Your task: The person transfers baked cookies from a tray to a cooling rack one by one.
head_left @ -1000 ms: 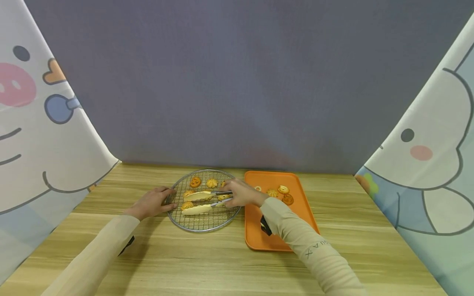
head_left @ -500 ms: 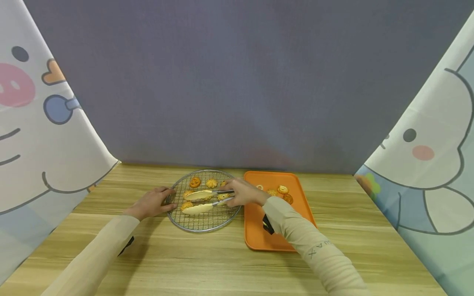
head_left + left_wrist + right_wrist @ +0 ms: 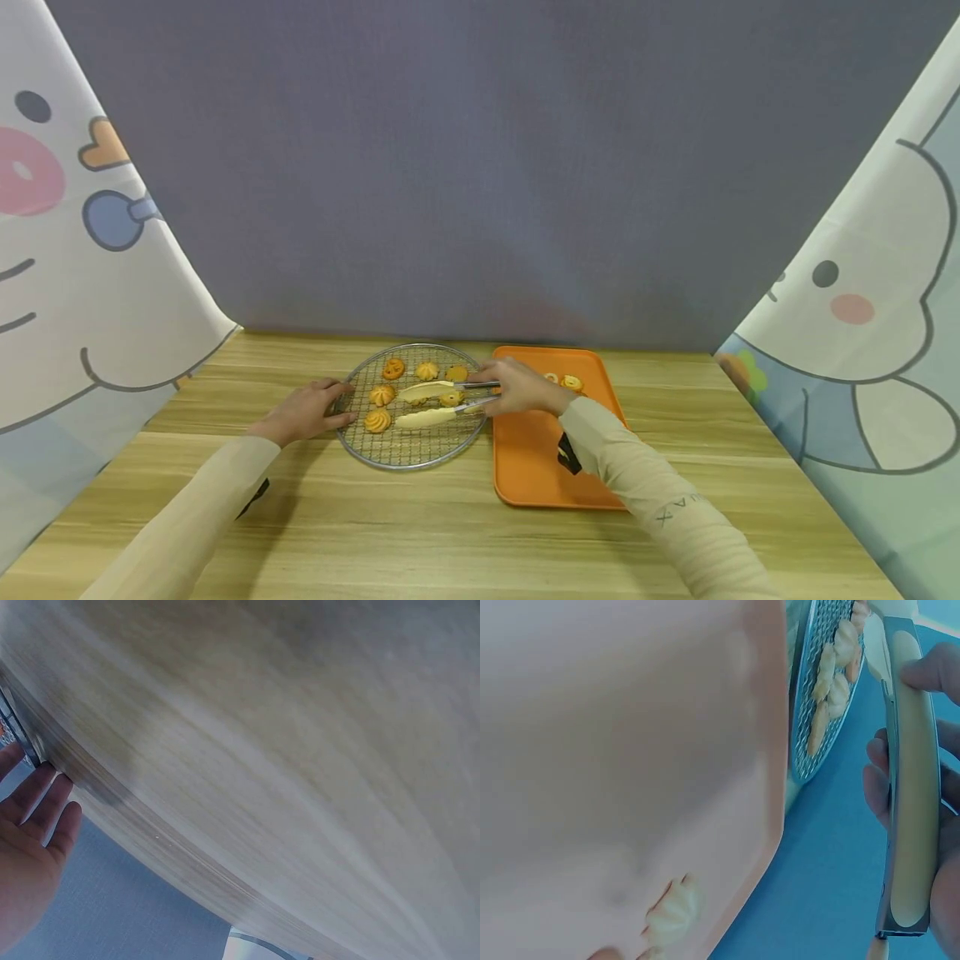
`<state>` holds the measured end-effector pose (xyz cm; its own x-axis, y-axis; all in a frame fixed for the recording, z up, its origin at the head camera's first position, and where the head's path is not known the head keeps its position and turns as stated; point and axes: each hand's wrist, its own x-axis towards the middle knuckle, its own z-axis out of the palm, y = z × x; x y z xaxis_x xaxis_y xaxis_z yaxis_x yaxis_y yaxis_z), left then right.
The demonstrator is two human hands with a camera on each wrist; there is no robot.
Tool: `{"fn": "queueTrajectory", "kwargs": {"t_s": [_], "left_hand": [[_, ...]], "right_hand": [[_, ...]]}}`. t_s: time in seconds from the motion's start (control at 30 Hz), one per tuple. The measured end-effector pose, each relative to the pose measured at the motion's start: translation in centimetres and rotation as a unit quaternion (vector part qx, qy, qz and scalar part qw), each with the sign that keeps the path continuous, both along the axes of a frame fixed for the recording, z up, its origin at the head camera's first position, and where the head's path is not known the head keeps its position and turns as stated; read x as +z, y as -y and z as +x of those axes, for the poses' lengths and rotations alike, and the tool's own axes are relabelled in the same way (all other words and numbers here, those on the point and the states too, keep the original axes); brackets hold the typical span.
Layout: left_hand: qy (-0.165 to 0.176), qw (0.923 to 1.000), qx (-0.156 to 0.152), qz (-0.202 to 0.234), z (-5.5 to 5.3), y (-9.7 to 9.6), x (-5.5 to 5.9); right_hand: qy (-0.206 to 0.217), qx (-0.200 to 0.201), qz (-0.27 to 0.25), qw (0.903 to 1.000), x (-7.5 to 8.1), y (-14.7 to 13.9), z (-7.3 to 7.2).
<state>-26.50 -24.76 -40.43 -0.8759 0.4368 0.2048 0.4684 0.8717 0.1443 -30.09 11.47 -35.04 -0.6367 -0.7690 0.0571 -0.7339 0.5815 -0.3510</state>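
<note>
My right hand point(image 3: 521, 387) grips a pair of tongs point(image 3: 426, 418) with cream, scallop-edged tips. The tips stand apart over the round wire rack point(image 3: 408, 467), with nothing pinched between them. In the right wrist view, the thumb presses one pale handle arm of the tongs point(image 3: 916, 787) while fingers wrap the other side. Several cookies lie on the rack, among them a swirled cookie point(image 3: 377, 420) and a ridged cookie point(image 3: 382, 395) just left of the tips. At the rack's left rim, my left hand point(image 3: 303, 412) rests with its thumb and fingers spread; its fingertips point(image 3: 66, 784) reach the rim.
An orange tray point(image 3: 532, 475) stands right of the rack, partly under my right forearm. Cookies lie toward its back, including a ring-shaped cookie point(image 3: 551, 377) and a round cookie point(image 3: 572, 382). A grey cloth panel point(image 3: 480, 208) rises behind the wooden table point(image 3: 360, 533).
My right hand has moved to the right with the tongs, uncovering the two cookies at the rack's left. The left hand stays at the rim.
</note>
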Motion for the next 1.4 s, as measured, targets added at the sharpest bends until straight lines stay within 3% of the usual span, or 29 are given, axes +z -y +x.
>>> {"fn": "queueTrajectory", "kwargs": {"t_s": [0.27,0.97,1.27,1.4], "left_hand": [[-0.003,1.0000,-0.006,0.005,0.2,-0.1,0.3],[-0.003,1.0000,-0.004,0.002,0.1,0.1,0.1],[-0.001,1.0000,-0.004,0.003,-0.1,0.2,-0.2],[0.000,1.0000,-0.004,0.002,-0.1,0.2,-0.1]], "right_hand": [[-0.008,0.003,-0.029,0.9995,-0.1,-2.8,-0.1],[0.001,-0.073,-0.056,0.9958,0.7,-11.2,0.6],[-0.046,-0.073,-0.066,0.9941,-0.1,-14.4,0.4],[-0.044,-0.085,-0.069,0.9930,-0.3,-15.4,0.6]]}}
